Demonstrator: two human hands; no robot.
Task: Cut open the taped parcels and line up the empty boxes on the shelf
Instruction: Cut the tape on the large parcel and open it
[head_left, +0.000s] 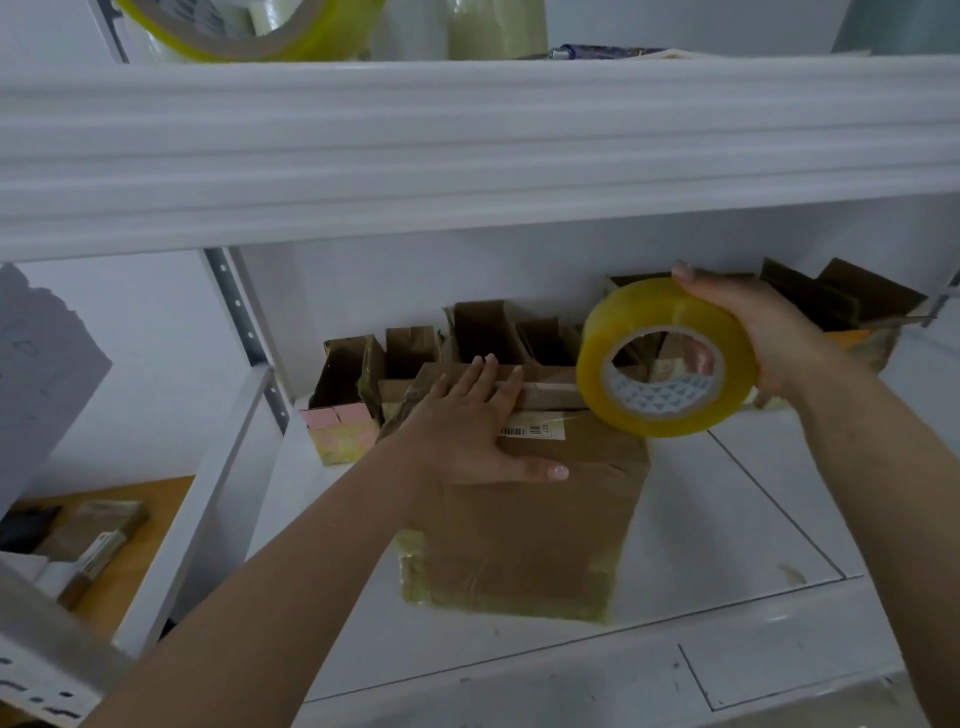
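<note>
A brown cardboard box (530, 525) wrapped in clear tape lies on the white shelf (727, 519), a barcode label on its top. My left hand (467, 426) rests flat on the box's far end, fingers straight. My right hand (758, 332) grips a large yellow roll of packing tape (665, 358) and holds it just above the box's far right corner. Behind, several opened empty boxes (483, 332) stand in a row along the shelf's back wall, with more opened boxes (841, 296) at the far right.
The shelf above (467, 145) juts out overhead and carries another yellow tape roll (249, 26) and pale rolls. A small pink-and-yellow box (343, 431) stands at the row's left end. A wooden surface (130, 525) with small parcels lies lower left.
</note>
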